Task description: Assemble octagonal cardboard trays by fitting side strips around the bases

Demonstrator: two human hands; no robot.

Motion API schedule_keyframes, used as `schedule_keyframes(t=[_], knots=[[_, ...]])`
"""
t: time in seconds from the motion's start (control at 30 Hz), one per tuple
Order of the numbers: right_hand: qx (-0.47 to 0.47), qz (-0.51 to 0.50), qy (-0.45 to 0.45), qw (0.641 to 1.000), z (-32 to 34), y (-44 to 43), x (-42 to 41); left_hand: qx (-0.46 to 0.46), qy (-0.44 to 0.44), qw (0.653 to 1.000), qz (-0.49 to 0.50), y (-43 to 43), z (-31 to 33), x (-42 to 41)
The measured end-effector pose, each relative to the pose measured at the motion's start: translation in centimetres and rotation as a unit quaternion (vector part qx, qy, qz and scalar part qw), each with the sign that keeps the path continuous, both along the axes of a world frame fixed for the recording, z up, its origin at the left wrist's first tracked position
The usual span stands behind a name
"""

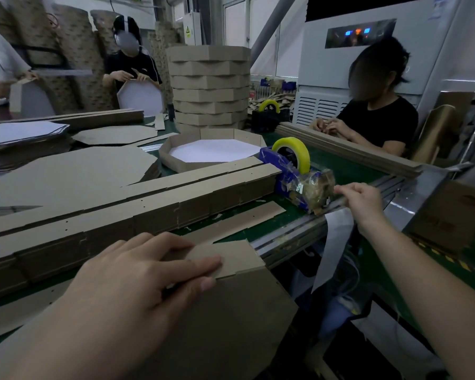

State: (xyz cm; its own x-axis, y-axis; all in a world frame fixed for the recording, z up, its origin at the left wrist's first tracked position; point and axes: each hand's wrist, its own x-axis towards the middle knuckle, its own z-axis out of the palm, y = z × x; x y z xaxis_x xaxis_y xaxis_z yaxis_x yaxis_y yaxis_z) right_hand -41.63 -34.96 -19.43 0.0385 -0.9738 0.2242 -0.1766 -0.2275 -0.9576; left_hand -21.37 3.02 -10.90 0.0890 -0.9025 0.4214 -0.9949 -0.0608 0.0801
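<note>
1. Firstly, the left hand lay flat with straight fingers, gripping nothing, and pressed the end of a side strip onto a brown octagonal base at the near table edge.
2. The right hand pinched the tape end narrowly between thumb and forefinger at the cutter of the blue tape dispenser.
3. The dispenser carried a yellow tape roll and stood on the green table, touching the end of the side-strip stacks.
4. Behind those stacks lay an assembled tray with a white floor.
5. Farther back stood a tall pile of finished trays.
6. Flat base sheets lay to the left.
</note>
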Motion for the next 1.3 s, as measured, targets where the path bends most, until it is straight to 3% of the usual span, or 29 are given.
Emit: schedule_keyframes(t=[0.17,0.27,0.37,0.5,0.63,0.73,0.87,1.13,1.3], knots=[[-0.073,-0.074,0.255,0.961,0.9,0.2,-0.4,-0.005,-0.001,1.0,-0.011,0.0,-0.1,0.1],[-0.071,-0.119,0.303,0.943,1.4,1.7,-1.2,-0.008,-0.006,1.0,-0.011,0.2,0.0,-0.1],[-0.158,-0.086,0.252,0.951,2.7,6.4,-0.4,-0.016,-0.007,1.0,-0.009,0.4,-0.1,-0.2],[-0.202,0.081,0.062,0.974,5.4,17.6,1.7,-0.021,-0.013,1.0,-0.003,0.4,0.0,-0.3],[-0.07,0.267,-0.151,0.949,5.8,27.8,3.1,-0.029,-0.026,0.999,-0.011,0.5,-0.1,-0.3],[0.112,0.271,-0.247,0.924,4.1,30.7,5.2,-0.029,-0.031,0.999,-0.015,0.6,-0.2,-0.3],[0.21,0.215,-0.276,0.913,3.2,31.7,6.9,-0.027,-0.035,0.999,-0.019,0.9,-0.3,-0.2],[0.245,0.208,-0.275,0.906,2.8,31.9,7.2,-0.025,-0.018,0.999,-0.021,1.4,-0.1,-0.2],[0.234,0.268,-0.212,0.91,2.4,31.4,6.4,0.021,-0.035,0.999,-0.024,2.1,0.4,-0.2]])
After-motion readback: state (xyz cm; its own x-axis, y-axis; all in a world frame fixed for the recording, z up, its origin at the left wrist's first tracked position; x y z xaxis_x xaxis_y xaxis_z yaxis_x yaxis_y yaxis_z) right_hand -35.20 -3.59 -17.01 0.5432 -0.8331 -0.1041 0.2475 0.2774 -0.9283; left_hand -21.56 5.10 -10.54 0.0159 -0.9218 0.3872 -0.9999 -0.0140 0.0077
